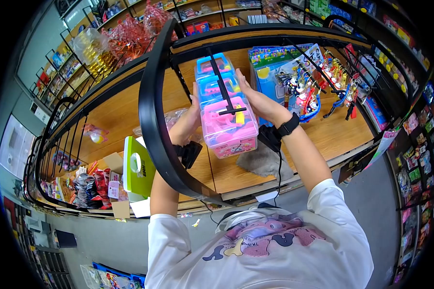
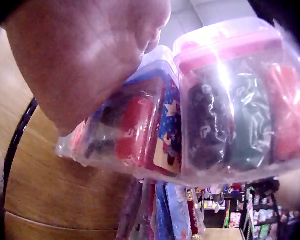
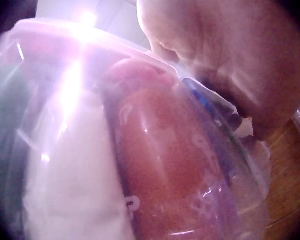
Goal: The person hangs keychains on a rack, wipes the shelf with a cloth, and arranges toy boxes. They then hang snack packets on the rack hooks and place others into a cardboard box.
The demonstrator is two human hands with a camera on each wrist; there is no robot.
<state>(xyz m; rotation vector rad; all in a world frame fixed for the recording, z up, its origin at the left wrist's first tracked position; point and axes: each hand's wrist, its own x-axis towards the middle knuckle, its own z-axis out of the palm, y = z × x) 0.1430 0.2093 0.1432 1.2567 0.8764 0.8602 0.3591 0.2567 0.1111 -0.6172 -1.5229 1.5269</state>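
Boxes (image 1: 211,95), glossy clear plastic, pink and blue, rowed over wooden shelf (image 1: 335,129); left hand (image 1: 192,113) and right hand (image 1: 261,101) press opposite sides, fingers extended. Metal prong (image 1: 221,83) crosses over boxes; curved black rail (image 1: 148,96) left of them, fluffy grey cloth (image 1: 263,164) below, keychains (image 1: 304,91) right.

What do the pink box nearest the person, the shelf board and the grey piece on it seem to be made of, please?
Pink box: glossy, see-through plastic, by the glints and the packets showing through.
Shelf board: wood or wood-look laminate, slight sheen; grain shows, the core doesn't.
Grey piece: probably fabric, matt; it looks soft and uneven, without glints.
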